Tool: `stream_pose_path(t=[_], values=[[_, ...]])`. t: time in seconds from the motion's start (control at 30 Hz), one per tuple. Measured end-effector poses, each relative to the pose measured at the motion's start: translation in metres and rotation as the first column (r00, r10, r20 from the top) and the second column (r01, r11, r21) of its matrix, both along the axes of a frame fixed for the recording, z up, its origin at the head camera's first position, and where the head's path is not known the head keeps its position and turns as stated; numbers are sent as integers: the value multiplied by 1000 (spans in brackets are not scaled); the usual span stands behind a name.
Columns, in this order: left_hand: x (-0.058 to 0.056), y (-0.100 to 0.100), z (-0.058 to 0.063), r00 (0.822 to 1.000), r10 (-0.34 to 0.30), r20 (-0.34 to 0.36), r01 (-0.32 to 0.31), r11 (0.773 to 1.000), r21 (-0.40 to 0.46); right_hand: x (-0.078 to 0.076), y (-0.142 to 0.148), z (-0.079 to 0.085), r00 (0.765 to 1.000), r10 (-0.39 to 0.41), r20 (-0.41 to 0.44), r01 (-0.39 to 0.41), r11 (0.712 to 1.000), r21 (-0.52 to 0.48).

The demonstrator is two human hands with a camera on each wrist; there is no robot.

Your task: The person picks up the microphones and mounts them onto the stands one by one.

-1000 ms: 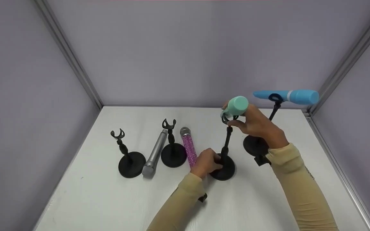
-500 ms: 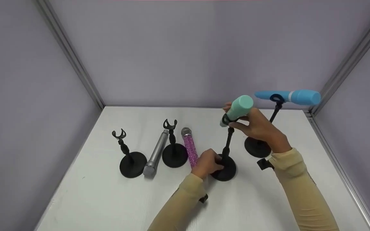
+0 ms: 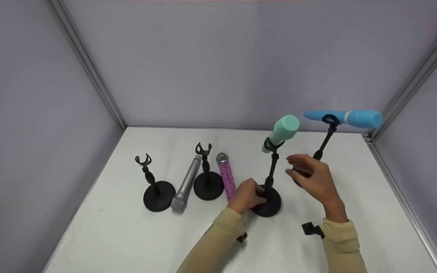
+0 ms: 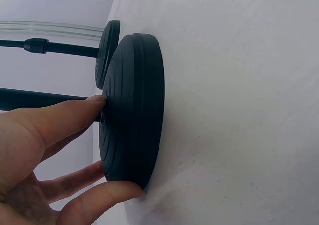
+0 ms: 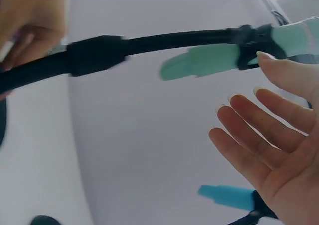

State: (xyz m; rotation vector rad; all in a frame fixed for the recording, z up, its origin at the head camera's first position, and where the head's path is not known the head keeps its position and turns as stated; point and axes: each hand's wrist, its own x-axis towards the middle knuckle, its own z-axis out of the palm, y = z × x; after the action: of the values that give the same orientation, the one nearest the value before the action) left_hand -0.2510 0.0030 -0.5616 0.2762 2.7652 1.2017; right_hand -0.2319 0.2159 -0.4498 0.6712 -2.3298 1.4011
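Observation:
A mint-green microphone (image 3: 286, 128) lies tilted in the clip of a black microphone stand (image 3: 274, 167). My left hand (image 3: 246, 195) holds the round base of that stand; in the left wrist view its fingers (image 4: 94, 200) reach the rim and the pole foot. To the right of the stand, my right hand (image 3: 315, 180) is in the air, holding nothing, its fingers loosely bent. In the right wrist view the hand is apart from or just beside the clip of the green microphone (image 5: 214, 60). Behind it, a blue microphone (image 3: 364, 118) rests in another stand (image 3: 326, 140), whose base is partly hidden.
Left of my left hand lie a glittery pink microphone (image 3: 226, 172), partly covered by the hand, and a silver microphone (image 3: 186, 182). Two more black stands (image 3: 208, 185) with bare clips stand beside them on the white table (image 3: 127, 242). Grey walls enclose the back and sides.
My right hand has let go of the green microphone and moved down and toward me. The microphone has settled into the clip. My left hand stays on the base.

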Motion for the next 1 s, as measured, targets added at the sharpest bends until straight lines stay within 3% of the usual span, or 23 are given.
stream_pose_path(t=[0.23,0.4,0.63,0.83,1.0], values=[[-2,7,-2,999,-30,-12,30,1000,-5,11,-4,-43,999,-40,7,40,994,-103],[1,12,-4,999,-48,-20,48,999,-10,15,-12,-61,999,-25,-29,20,990,-143],[3,8,-3,999,-37,-35,36,999,-26,13,-31,-68,996,-58,-75,49,993,-109],[5,1,-5,998,-32,-48,31,999,-20,13,-51,-75,983,-143,-118,123,980,-158],[7,-2,-6,997,-34,-71,33,999,-16,21,-63,-68,978,-150,-147,120,973,-195]])
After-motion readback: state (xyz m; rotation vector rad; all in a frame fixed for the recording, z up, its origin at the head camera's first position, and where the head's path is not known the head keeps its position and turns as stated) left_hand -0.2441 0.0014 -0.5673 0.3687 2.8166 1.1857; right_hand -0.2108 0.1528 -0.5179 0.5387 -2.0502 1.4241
